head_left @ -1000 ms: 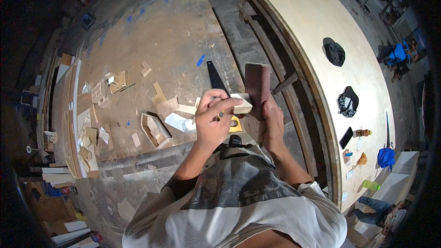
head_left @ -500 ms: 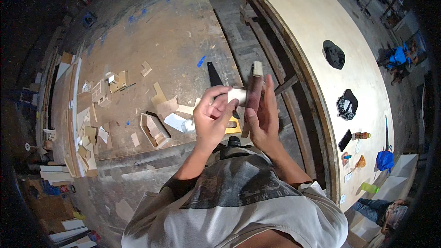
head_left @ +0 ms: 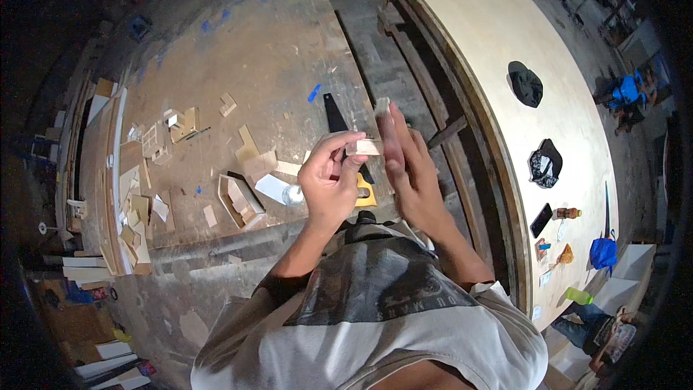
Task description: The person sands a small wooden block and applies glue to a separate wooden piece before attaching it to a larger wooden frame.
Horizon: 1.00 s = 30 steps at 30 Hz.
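My left hand (head_left: 326, 182) pinches a small pale piece of wood (head_left: 367, 147) between thumb and fingers, its narrow edge turned up. My right hand (head_left: 420, 191) is closed round a sanding block (head_left: 388, 128), a wooden block with a reddish-brown face, slightly blurred. The block stands nearly upright against the right end of the small piece; whether they touch is hard to tell. Beneath both hands a handsaw lies on the worktable, its black blade (head_left: 334, 113) pointing away and its yellow handle (head_left: 367, 192) near the table's front edge.
The brown worktable (head_left: 238, 65) carries a small open wooden box (head_left: 240, 201), thin wood offcuts (head_left: 258, 165), a little house-like model (head_left: 182, 124) and a clear container (head_left: 291, 195). At the right, a pale long table (head_left: 476, 43) holds a black cap (head_left: 525, 84) and a phone (head_left: 541, 220).
The sanding block has shifted left and leans more to the left. In my left hand the small piece has turned from its broad white face to its narrow edge.
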Each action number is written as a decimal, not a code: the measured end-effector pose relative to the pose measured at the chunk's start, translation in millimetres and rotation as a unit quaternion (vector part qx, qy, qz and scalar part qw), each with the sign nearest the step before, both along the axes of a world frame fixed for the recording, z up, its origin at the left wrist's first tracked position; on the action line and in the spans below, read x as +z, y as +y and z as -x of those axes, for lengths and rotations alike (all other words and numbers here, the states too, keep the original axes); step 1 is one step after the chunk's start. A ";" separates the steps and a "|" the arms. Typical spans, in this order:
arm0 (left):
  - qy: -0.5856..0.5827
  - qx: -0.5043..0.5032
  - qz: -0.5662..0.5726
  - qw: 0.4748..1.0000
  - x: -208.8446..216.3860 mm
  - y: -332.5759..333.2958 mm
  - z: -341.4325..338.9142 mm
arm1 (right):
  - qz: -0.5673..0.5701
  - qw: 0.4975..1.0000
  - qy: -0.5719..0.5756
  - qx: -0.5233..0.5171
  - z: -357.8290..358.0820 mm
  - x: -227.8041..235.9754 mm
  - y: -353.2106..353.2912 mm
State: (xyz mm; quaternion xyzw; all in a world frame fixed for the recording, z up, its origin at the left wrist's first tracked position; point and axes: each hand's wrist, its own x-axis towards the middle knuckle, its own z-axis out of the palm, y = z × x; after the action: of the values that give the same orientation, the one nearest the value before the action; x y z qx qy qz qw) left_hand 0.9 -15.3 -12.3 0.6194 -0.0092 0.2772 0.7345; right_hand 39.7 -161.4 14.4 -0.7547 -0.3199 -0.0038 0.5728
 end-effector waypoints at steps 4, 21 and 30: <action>-0.014 0.111 -0.094 0.989 4.3 7.1 -11.6 | 0.054 0.991 0.116 0.038 13.5 17.1 -2.2; 0.009 0.023 -0.121 0.992 17.0 35.5 -11.5 | -0.108 0.955 0.271 0.060 6.1 -3.3 35.6; 0.098 0.019 0.049 0.994 11.5 66.7 -1.1 | -0.110 0.933 0.341 0.029 25.7 -16.5 58.3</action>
State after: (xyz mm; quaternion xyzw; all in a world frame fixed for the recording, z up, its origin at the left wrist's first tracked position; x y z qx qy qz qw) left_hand 2.0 51.4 -0.8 0.6072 0.0877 0.2291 0.7558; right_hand 14.0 -103.2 -2.1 -0.6329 -0.1247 0.2355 0.7269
